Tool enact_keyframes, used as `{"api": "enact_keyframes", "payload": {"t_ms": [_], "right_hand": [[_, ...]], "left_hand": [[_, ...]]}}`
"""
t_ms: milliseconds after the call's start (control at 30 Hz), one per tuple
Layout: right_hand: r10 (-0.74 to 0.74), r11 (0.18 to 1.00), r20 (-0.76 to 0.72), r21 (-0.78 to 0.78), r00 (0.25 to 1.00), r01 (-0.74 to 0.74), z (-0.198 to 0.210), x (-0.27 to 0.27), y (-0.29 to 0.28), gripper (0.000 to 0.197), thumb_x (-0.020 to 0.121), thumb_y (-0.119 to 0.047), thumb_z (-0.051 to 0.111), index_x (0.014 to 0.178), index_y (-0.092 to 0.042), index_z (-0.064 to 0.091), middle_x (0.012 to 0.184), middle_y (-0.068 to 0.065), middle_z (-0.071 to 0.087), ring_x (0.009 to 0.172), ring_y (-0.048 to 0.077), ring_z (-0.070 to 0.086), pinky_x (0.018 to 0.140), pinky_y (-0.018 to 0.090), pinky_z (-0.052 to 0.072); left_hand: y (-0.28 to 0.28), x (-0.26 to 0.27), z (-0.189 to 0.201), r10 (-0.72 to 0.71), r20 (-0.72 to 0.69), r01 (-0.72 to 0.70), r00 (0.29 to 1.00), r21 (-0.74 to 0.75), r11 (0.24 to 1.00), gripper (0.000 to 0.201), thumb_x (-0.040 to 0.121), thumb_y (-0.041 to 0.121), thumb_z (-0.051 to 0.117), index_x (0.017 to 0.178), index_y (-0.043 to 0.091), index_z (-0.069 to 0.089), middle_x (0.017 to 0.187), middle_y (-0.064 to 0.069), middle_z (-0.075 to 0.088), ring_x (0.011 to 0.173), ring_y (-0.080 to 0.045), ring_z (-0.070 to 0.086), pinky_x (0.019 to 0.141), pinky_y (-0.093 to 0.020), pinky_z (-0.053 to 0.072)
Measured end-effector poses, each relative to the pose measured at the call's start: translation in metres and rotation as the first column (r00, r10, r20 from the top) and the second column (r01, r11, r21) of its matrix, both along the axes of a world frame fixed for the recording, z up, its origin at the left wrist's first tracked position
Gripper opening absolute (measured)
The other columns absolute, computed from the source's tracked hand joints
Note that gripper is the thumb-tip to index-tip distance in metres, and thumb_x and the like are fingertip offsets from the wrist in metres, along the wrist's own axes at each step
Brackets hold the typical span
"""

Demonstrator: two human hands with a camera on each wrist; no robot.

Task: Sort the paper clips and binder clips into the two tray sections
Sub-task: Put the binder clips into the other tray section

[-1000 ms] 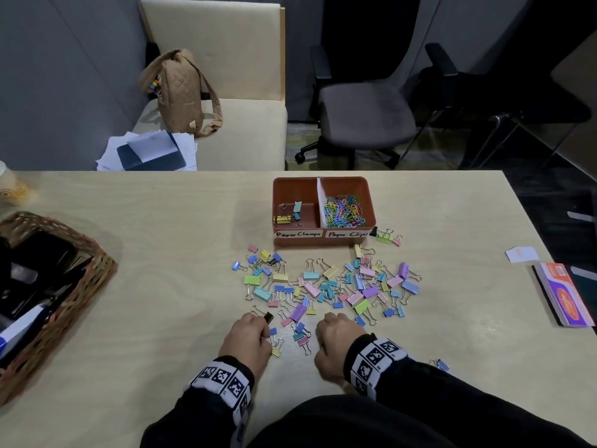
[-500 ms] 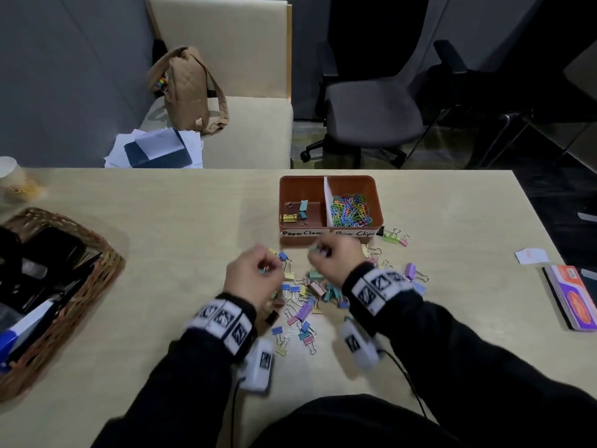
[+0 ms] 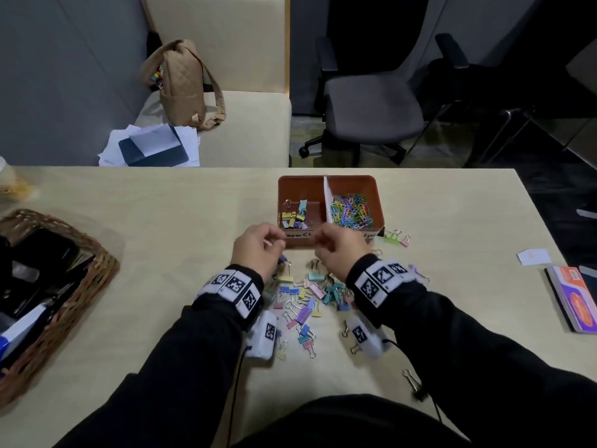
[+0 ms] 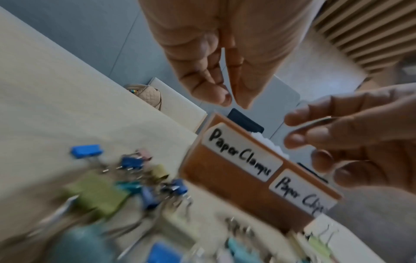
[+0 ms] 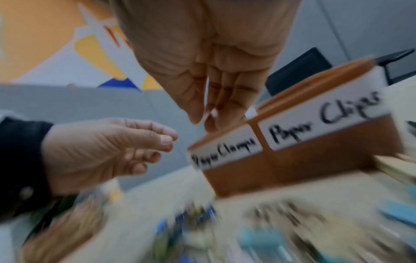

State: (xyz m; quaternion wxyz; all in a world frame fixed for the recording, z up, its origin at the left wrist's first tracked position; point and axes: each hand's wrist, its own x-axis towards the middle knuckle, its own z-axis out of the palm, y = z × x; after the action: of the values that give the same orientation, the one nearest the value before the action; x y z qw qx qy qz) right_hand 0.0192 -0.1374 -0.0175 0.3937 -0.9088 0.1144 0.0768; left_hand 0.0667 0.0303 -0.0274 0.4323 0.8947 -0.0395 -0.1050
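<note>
A brown two-section tray (image 3: 279, 202) stands mid-table, labelled "Paper Clamps" (image 4: 243, 153) and "Paper Clips" (image 5: 324, 117). Its left section holds a few binder clips (image 3: 293, 217); its right holds coloured paper clips (image 3: 350, 210). A pile of pastel binder clips (image 3: 310, 292) lies on the table under my wrists. My left hand (image 3: 277, 241) hovers at the tray's front wall, thumb and fingertips (image 4: 244, 99) together; I cannot see anything between them. My right hand (image 3: 320, 244) is beside it, and something small and pinkish shows between its fingertips (image 5: 227, 113), apparently a binder clip.
A wicker basket (image 3: 97, 263) of dark items sits at the left edge. A notebook (image 3: 575, 299) and a white slip (image 3: 533, 256) lie at the right. Two clips (image 3: 397, 237) rest right of the tray, a stray one (image 3: 412, 379) by my right sleeve. Chairs stand beyond the table.
Both hands have left the near edge of the pile and travelled forward over it to the tray's front wall, fingers pinched.
</note>
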Motion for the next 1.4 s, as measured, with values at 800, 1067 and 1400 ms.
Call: {"api": "enact_keyframes", "payload": {"t_ms": [800, 1067, 1400], "right_hand": [[0.38, 0.755, -0.28, -0.457, 0.882, -0.47, -0.077, -0.07, 0.017, 0.03, 0.075, -0.011, 0.062, 0.103, -0.019, 0.057, 0.106, 0.003, 0.044, 0.096, 0.025, 0.051, 0.073, 0.034, 0.049], [0.389, 0.746, -0.315, -0.443, 0.866, -0.497, -0.075, -0.078, 0.019, 0.034, 0.078, -0.007, 0.065, 0.107, -0.023, 0.055, 0.111, 0.006, 0.042, 0.1, 0.025, 0.046, 0.081, 0.04, 0.052], [0.278, 0.86, -0.276, -0.354, 0.92, -0.367, -0.066, -0.07, 0.024, 0.029, 0.079, -0.003, 0.06, 0.103, -0.018, 0.055, 0.108, 0.005, 0.046, 0.104, 0.022, 0.048, 0.083, 0.033, 0.051]], "left_hand": [[0.002, -0.101, -0.061, -0.453, -0.234, 0.509, 0.86, 0.443, 0.738, 0.016, 0.092, 0.032, 0.051, 0.104, 0.021, 0.053, 0.107, -0.004, 0.045, 0.088, -0.025, 0.056, 0.073, -0.031, 0.047], [0.0, -0.107, -0.064, -0.422, -0.226, 0.47, 0.878, 0.578, 0.667, 0.031, 0.096, 0.031, 0.046, 0.125, 0.023, 0.04, 0.126, -0.004, 0.046, 0.107, -0.03, 0.052, 0.082, -0.037, 0.044], [0.002, -0.108, -0.068, -0.337, -0.295, 0.447, 0.894, 0.537, 0.716, 0.036, 0.086, 0.013, 0.057, 0.12, 0.02, 0.048, 0.131, -0.014, 0.036, 0.114, -0.032, 0.047, 0.088, -0.04, 0.051]]}}
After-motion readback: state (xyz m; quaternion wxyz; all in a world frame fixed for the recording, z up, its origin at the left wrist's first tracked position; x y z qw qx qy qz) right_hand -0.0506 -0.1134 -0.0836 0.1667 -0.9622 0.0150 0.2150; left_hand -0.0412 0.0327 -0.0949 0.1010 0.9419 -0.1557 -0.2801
